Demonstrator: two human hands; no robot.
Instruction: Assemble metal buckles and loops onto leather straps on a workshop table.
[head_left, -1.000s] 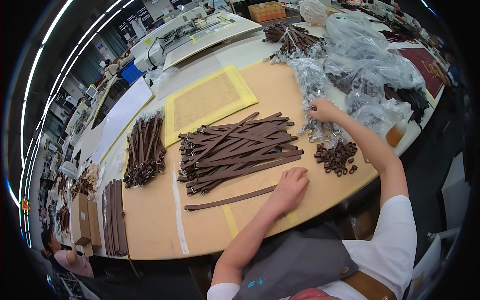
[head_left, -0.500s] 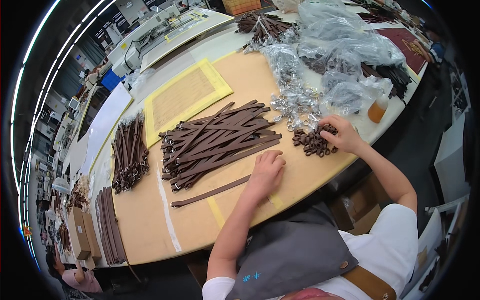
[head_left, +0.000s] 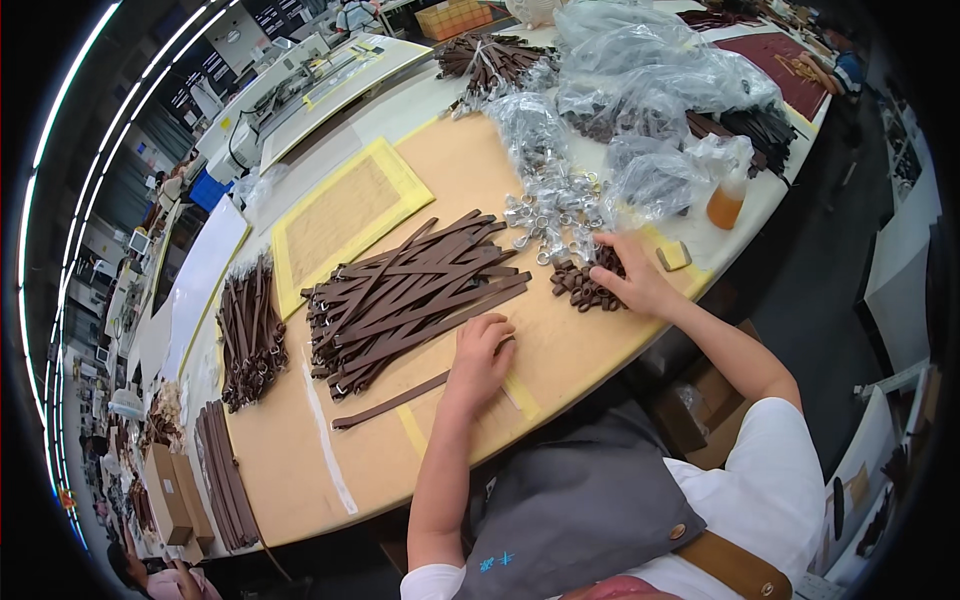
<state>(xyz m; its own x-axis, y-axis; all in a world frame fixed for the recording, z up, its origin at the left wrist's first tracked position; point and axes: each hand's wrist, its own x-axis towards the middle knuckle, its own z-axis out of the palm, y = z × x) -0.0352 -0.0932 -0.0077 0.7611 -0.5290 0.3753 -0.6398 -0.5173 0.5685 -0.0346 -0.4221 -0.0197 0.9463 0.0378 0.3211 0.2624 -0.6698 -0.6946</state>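
Observation:
My left hand (head_left: 483, 358) rests near the table's front edge. Its fingers are curled around the right end of a single brown strap (head_left: 395, 405), whose buckled end lies to the left. Beyond that strap is a heap of brown straps (head_left: 410, 295) with metal buckles. Over a small pile of brown loops (head_left: 582, 288), my right hand (head_left: 635, 275) has its thumb and fingers apart, touching the pile's right side. No loop shows clearly between them. Silver metal clasps (head_left: 555, 218), partly in clear plastic, spill out just beyond the loops.
A bundle of straps (head_left: 250, 335) and a row of flat straps (head_left: 225, 480) lie at left. A yellow-edged frame (head_left: 350, 215) lies farther back. Plastic bags (head_left: 650, 80), a bottle of amber liquid (head_left: 727, 200) and a small yellowish block (head_left: 674, 256) are at right.
The whole view has shifted a little. My left fingers have curled in on the strap's end. My right hand has moved slightly, uncovering the yellowish block behind it.

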